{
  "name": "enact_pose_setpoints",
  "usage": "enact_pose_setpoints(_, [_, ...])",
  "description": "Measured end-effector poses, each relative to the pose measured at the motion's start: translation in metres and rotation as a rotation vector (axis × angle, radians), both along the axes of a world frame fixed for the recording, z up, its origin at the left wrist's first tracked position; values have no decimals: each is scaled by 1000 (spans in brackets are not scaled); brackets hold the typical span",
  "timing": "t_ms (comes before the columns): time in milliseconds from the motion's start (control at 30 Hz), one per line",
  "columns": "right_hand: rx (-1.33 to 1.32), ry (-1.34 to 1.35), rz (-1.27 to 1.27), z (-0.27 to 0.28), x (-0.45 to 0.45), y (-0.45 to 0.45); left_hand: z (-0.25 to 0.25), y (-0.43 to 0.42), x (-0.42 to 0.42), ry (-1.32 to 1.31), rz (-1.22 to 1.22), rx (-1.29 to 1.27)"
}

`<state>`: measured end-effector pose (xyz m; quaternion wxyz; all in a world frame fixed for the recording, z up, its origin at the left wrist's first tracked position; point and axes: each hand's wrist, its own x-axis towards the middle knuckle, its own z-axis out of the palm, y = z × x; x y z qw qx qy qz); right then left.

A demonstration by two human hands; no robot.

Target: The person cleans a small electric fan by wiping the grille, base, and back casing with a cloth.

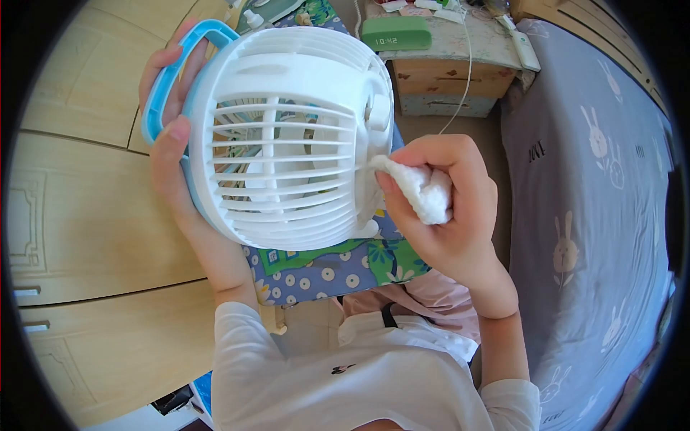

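Note:
A round white fan with a slatted plastic housing (287, 183) and a light blue handle (164, 93) is held up over a patterned cloth. My left hand (175, 118) grips it at the handle side, fingers through the handle and thumb toward the blue rim. A crumpled white cloth (424, 192) is pinched in my right hand (456, 205), its tip against the back part of the fan near a white knob. Behind the slats, the inner parts show only partly.
The patterned blue and green cloth (316, 276) lies below the fan. Pale cabinets (79, 208) stand left. A green clock (395, 34) and a white cable sit on a nightstand (456, 82) ahead. On the right is a bed with a grey-blue rabbit-print cover (586, 194).

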<state>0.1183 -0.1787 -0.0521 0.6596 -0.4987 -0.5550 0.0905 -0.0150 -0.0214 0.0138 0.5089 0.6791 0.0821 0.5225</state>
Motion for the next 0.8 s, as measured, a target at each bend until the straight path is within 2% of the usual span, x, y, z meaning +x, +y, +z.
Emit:
enact_pose_setpoints(100, [66,-108,-111,1,-3,5,-1,-1,0,-22,6,-9])
enact_pose_setpoints(267, [-136,163,103,3,0,0,-1,-8,4,-51,61,4])
enact_pose_setpoints(400, [-198,26,188,16,17,-1,-3,-7,4,-80,39,25])
enact_pose_setpoints(467, [-349,36,298,25,27,0,0,-6,3,-51,28,-13])
enact_pose_setpoints(500, [-343,32,291,25,29,-4,1,-4,1,-56,22,-7])
enact_pose_setpoints(567, [-326,222,221,18,29,-14,0,2,-3,-33,19,21])
enact_pose_setpoints(700, [-54,403,108,-25,3,-16,0,3,-2,-13,-7,18])
enact_pose_setpoints(800, [3,225,53,-40,-8,-9,1,-2,2,-26,21,-3])
